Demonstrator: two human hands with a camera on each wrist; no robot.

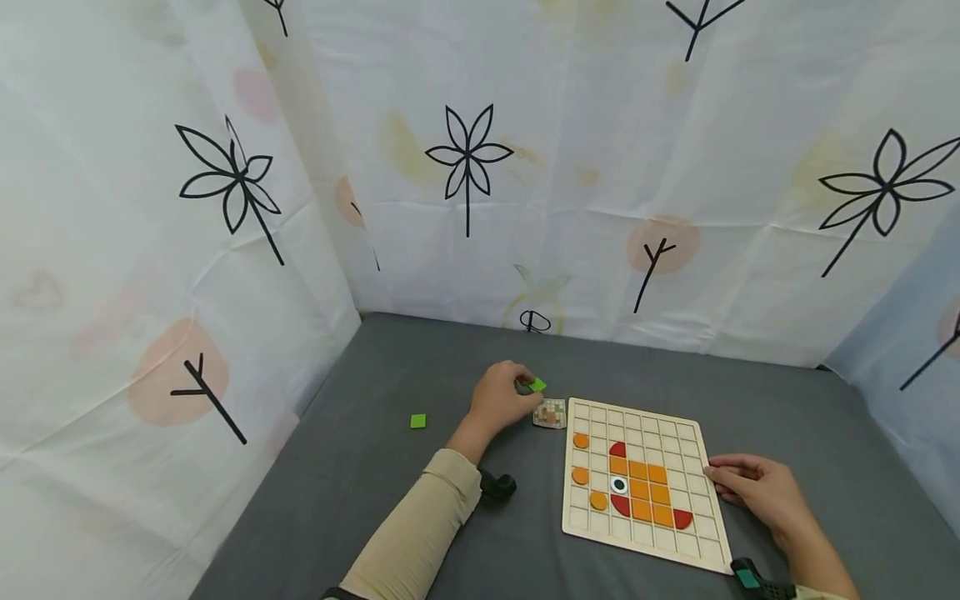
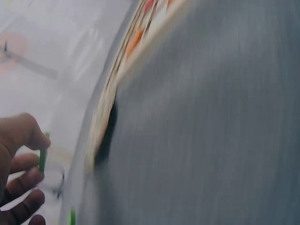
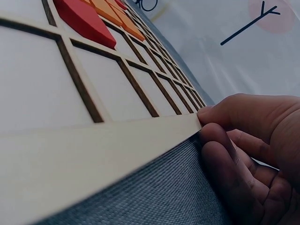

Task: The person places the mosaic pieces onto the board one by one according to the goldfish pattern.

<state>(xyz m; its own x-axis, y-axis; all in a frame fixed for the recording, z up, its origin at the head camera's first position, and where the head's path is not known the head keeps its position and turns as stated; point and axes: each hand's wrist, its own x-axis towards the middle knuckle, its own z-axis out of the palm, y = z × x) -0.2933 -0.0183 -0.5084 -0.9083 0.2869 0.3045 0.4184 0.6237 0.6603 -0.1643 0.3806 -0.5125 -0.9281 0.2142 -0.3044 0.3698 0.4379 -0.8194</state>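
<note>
My left hand [image 1: 501, 397] pinches a small green square tile [image 1: 537, 384] between thumb and fingers, above a small patterned card [image 1: 550, 413]. In the left wrist view the tile [image 2: 42, 159] appears edge-on at the fingertips. The wooden grid board [image 1: 637, 546] lies on the table with orange squares [image 1: 638, 490], orange discs [image 1: 581, 441], red rounded pieces [image 1: 682, 519] and an eye piece [image 1: 618, 485] in its cells. At the board's right edge my right hand [image 1: 761, 492] grips the rim, thumb on top and fingers curled beside it [image 3: 215, 140].
Another green square tile [image 1: 418, 421] lies on the grey table cloth [image 1: 360, 375], left of my left arm. Dark wrist devices [image 1: 497, 487] sit on both wrists. White printed curtains [image 1: 562, 208] stand behind and at the sides of the table.
</note>
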